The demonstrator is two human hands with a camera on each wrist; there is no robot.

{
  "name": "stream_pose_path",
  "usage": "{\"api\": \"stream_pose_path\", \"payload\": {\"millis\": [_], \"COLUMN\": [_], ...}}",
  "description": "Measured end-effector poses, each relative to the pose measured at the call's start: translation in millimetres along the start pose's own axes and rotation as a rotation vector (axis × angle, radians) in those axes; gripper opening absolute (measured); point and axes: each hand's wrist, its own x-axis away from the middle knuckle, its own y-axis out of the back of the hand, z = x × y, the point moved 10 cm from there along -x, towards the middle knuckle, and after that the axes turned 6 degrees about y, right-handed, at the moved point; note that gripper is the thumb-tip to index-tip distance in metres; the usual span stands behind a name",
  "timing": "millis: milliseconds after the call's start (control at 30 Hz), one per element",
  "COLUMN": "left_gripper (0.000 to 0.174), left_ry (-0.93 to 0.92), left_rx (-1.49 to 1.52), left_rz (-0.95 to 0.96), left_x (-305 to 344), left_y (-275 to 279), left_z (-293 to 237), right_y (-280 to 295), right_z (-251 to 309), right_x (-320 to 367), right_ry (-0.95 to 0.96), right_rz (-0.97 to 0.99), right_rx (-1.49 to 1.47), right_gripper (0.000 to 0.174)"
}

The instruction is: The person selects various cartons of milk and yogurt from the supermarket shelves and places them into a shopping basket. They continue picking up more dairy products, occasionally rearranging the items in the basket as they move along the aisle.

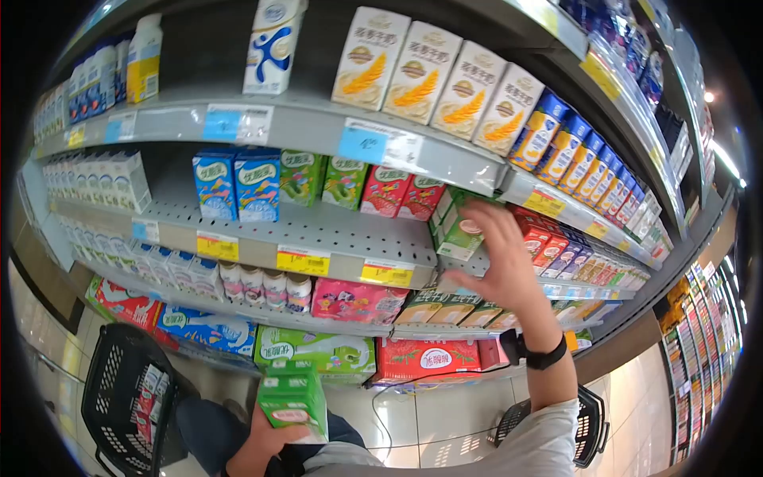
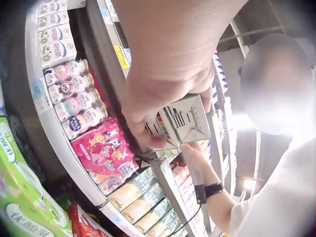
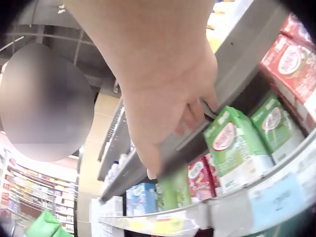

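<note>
Low in the head view, my left hand grips a green-and-white drink carton in front of my body. The left wrist view shows that hand curled round the carton, whose white printed end faces the camera. My right hand reaches to the middle shelf, thumb and fingers spread apart, overlapping a green drink carton. In the right wrist view the right hand hangs beside a green-and-white carton, with nothing between thumb and fingers.
Blue cartons and red cartons share the middle shelf. Tall white cartons stand above. A black basket holding red-and-white packs is at the left; another black basket stands at the right. A cable hangs from the right wrist.
</note>
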Motion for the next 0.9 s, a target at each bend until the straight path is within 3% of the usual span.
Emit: {"api": "stream_pose_path", "payload": {"millis": [100, 167, 200, 300, 400, 567, 700, 767, 900], "left_gripper": [0.083, 0.085, 0.088, 0.098, 0.106, 0.111, 0.11, 0.111, 0.093], "left_ry": [-0.016, 0.012, 0.027, 0.004, -0.104, -0.148, -0.206, -0.21, -0.252], "left_rx": [0.192, 0.162, 0.107, 0.042, -0.121, -0.267, -0.322, -0.289, -0.182], "left_rz": [0.007, 0.066, 0.061, 0.041, 0.013, -0.082, -0.245, -0.332, -0.578], "left_x": [-3.2, -8.8, -7.2, 4.8, 18.4, 55.5, 98.4, 125.2, 179.2], "left_y": [9.6, 9.7, 6.2, -13.6, -12.4, 15.2, 52.4, 76.5, 143.9], "left_z": [2.1, 5.8, 3.6, -18.7, -35.2, -42.0, -63.2, -80.7, -115.6], "right_y": [-17.5, -26.5, -35.6, -61.2, -78.0, -77.6, -66.1, -66.7, -55.8], "right_z": [-51.2, -68.2, -81.3, -94.7, -132.6, -143.4, -157.7, -164.6, -159.5], "right_x": [6.4, -2.8, 0.4, 0.1, 10.5, 10.6, 14.6, 22.4, 32.9], "right_ry": [-0.15, -0.341, -0.488, -0.459, -0.551, -0.53, -0.281, -0.325, -0.259], "right_rz": [0.043, 0.201, 0.305, 0.299, 0.271, 0.234, 0.274, 0.301, 0.282], "right_rx": [0.107, 0.119, 0.055, -0.371, -0.543, -0.412, -0.123, -0.188, -0.096], "right_gripper": [0.086, 0.086, 0.09, 0.096, 0.09, 0.09, 0.086, 0.084, 0.083]}}
